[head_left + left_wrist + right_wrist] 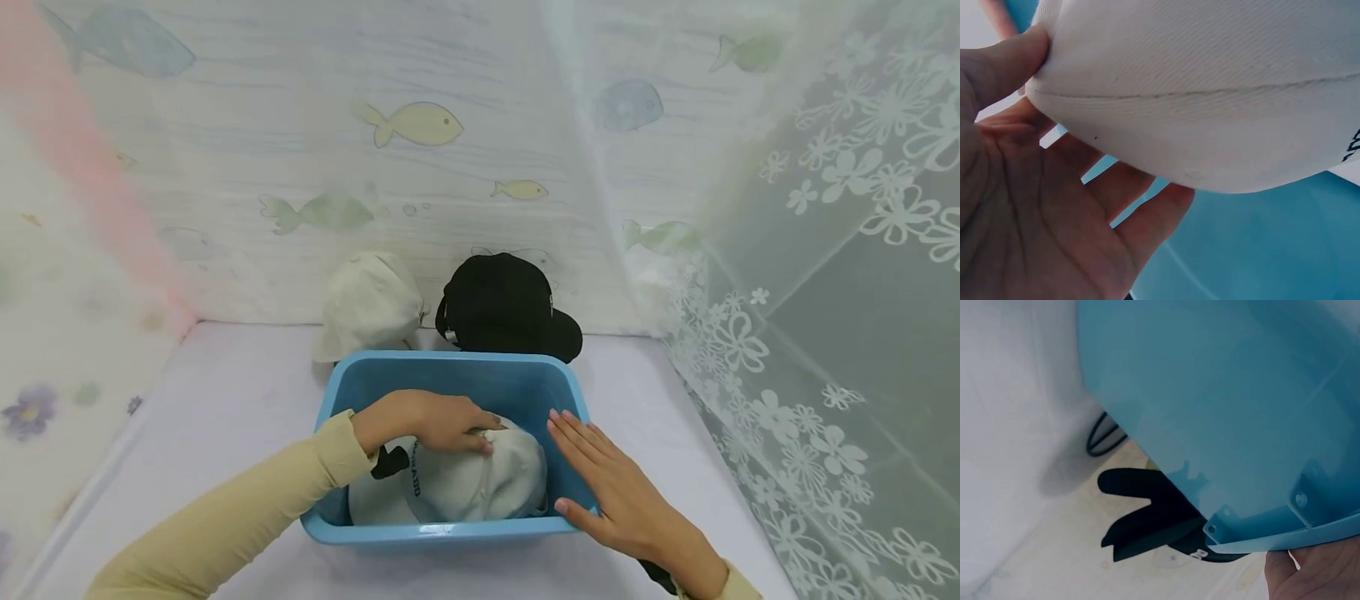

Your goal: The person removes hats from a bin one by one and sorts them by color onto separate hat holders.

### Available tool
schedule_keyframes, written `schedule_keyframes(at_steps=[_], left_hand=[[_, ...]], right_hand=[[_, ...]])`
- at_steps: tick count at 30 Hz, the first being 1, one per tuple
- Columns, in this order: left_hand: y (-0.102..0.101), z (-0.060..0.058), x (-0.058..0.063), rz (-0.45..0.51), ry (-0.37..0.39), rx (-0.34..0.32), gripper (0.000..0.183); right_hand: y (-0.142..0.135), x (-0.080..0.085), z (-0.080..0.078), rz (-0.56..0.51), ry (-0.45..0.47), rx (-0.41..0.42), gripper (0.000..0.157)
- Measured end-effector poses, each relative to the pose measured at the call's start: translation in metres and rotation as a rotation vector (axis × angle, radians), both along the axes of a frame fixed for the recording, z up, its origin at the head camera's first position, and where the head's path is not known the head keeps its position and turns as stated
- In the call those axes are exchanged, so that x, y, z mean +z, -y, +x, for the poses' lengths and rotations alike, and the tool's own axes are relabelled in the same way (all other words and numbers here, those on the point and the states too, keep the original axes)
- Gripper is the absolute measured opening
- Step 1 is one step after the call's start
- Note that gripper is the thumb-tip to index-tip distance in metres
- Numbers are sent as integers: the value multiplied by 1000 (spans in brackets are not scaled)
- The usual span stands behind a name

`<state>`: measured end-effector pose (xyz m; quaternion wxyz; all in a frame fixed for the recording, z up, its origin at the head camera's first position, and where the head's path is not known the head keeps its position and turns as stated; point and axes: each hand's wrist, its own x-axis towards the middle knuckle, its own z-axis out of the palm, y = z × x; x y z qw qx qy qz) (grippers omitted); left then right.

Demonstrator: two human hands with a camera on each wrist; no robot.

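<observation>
A blue plastic basin (450, 532) stands on the white cloth with a white cap (513, 475) lying inside it. Dark lettering runs along the cap's front, and its brim points left. My left hand (450, 423) reaches over the basin and holds the cap by its edge, thumb on one side and fingers under the other, as the left wrist view shows close to the cap fabric (1197, 131). On the basin's right rim rests my right hand (615, 492), its fingers straight. The right wrist view shows the basin's outer wall (1210, 394) beside that hand.
Behind the basin, a cream cap (371, 304) and a black cap (498, 304) sit side by side against the fish-patterned curtain (465, 167). A sheer flowered curtain (787, 417) hangs at the right. White cloth (247, 383) covers the surface.
</observation>
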<state>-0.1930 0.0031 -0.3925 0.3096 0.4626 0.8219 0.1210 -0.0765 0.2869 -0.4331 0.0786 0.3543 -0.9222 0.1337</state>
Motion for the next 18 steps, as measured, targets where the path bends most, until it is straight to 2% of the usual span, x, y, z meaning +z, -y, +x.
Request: schedule_keyframes(at_steps=[4,9,13,18], left_hand=[[8,-2,6,60,26,-2,47],[13,-5,9,200,62,27,39],[12,-9,5,291,51,22,30],[8,-15,-6,433,36,12,19]], right_hand=[[2,1,-2,-7,0,2,84],[2,1,-4,-15,-5,5,82],[2,0,-4,-18,-8,1,82],[4,-1,-3,-26,-5,-2,81]])
